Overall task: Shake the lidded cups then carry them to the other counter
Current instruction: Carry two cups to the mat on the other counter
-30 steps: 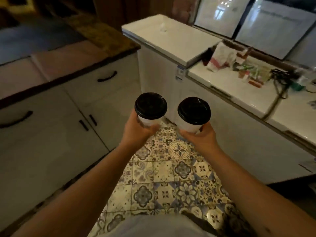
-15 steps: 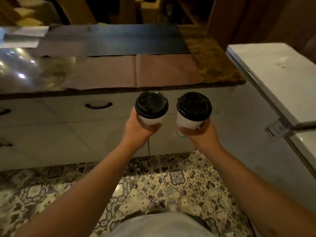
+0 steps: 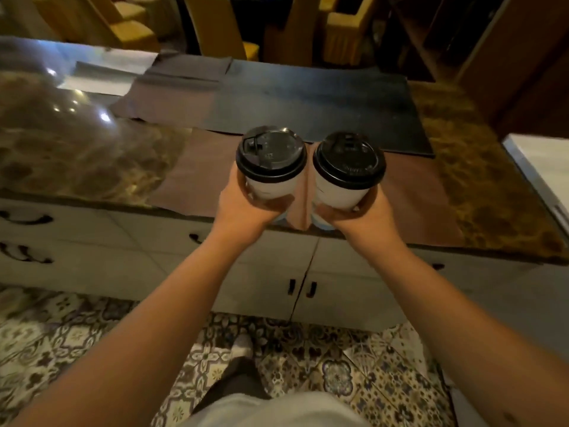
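Observation:
Two white paper cups with black lids are held upright side by side over the front edge of the marble counter (image 3: 92,161). My left hand (image 3: 246,208) grips the left cup (image 3: 271,161) from below and behind. My right hand (image 3: 360,217) grips the right cup (image 3: 349,167) the same way. The cups' bottoms are hidden by my fingers. Both cups hang above the brown mat (image 3: 197,174) near the counter's front.
A dark mat (image 3: 308,100) lies further back on the counter. White cabinet doors with black handles (image 3: 311,288) stand below it. A white appliance top (image 3: 542,167) is at the right. Yellow chairs (image 3: 215,29) stand beyond the counter. Patterned floor tiles (image 3: 61,343) lie underfoot.
My view has swung left from the white appliance to face the marble counter. I have stepped closer, and both cups, still gripped, have come over the counter's front edge.

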